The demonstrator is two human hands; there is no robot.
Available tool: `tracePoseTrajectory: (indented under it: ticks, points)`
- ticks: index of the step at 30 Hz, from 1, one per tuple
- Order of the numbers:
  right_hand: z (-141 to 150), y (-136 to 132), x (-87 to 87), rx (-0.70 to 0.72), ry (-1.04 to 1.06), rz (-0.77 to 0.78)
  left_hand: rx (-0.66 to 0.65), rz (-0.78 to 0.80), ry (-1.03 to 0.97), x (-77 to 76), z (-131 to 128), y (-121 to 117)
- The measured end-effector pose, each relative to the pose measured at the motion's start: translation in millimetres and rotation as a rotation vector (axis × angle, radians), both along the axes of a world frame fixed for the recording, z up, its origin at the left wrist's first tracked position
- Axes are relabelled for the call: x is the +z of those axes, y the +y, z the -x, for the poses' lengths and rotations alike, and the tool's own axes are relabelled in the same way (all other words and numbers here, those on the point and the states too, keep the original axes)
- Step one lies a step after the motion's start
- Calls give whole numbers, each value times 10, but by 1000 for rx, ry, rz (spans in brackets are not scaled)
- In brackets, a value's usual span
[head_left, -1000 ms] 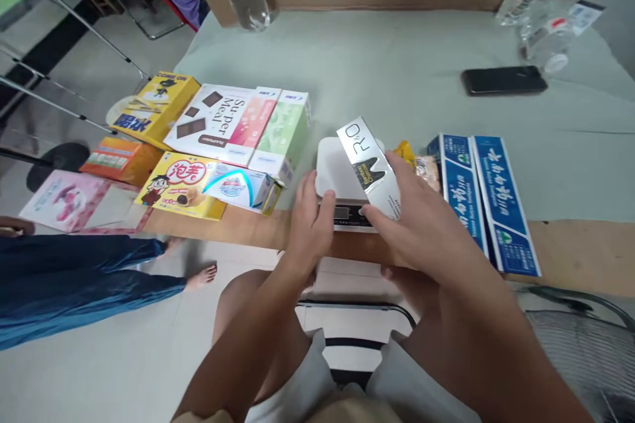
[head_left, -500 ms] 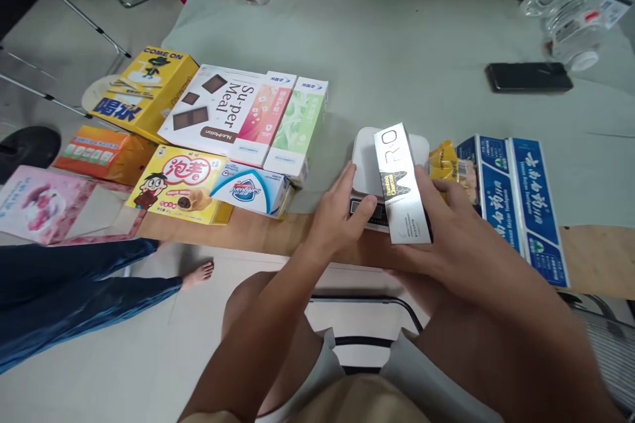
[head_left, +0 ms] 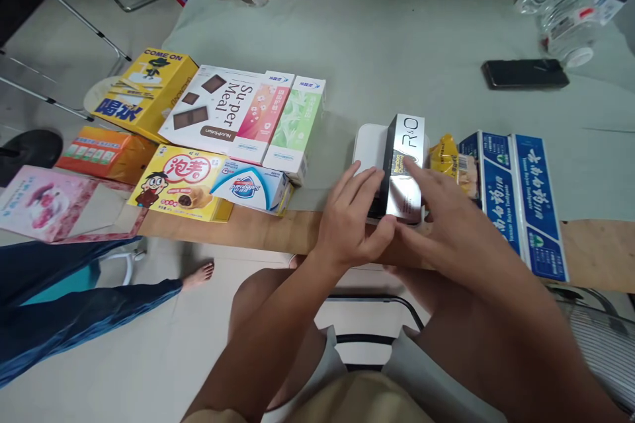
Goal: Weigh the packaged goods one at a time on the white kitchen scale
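A silver carton (head_left: 409, 145) with a black side and "R&O" lettering lies lengthwise over the right part of a white kitchen scale (head_left: 368, 145). My left hand (head_left: 350, 218) is at the carton's near left, its fingertips on the black side and its thumb at the near end. From the right, my right hand (head_left: 441, 211) grips the same carton, with the index finger across its silver face and the thumb by the near end. The scale's display is hidden behind my left hand and the carton. Just right of it lie a yellow packet (head_left: 443, 155) and two blue toothpaste boxes (head_left: 538, 205).
On the left sit a Su-per Meal box (head_left: 208, 109), a green-and-white box (head_left: 296, 122), a yellow puff box (head_left: 176, 182), a Safeguard box (head_left: 251, 186) and several others. A black phone (head_left: 524, 73) and plastic bottles (head_left: 565, 26) stand back right. Another person's legs (head_left: 89, 317) show lower left.
The silver carton has turned and come down onto the scale, its black side now showing. My left hand has moved right from the scale's edge to the carton. The view shifted.
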State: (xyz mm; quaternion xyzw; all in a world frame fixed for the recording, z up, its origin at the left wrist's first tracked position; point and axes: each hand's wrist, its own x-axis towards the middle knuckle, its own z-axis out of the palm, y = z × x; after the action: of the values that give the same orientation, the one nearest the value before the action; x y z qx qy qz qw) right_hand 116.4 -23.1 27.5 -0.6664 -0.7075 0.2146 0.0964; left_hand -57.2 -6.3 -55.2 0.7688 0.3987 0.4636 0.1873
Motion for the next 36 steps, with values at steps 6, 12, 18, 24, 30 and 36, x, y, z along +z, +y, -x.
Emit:
tracePoseTrajectory:
  ticks: [6,12,18,24,30,36]
  points:
    - [146,70,-166,37,-15,16,-48,-5,-45,13,-13,-33]
    - [375,161,-146,32,88,-168,32,-129,-83,24,90,-50]
    - [812,376,-90,23,110,-206,277,-425,-199,175,206,-213]
    - [1008,618,-118,78,-55,-59,315,-381,-201,205,359,-253]
    - [966,603,-59,131,-114,-69,211,-71,-266,246,369,-203]
    - [925,582,-53,73,-74,-44,286,396,-191,211,344,-128]
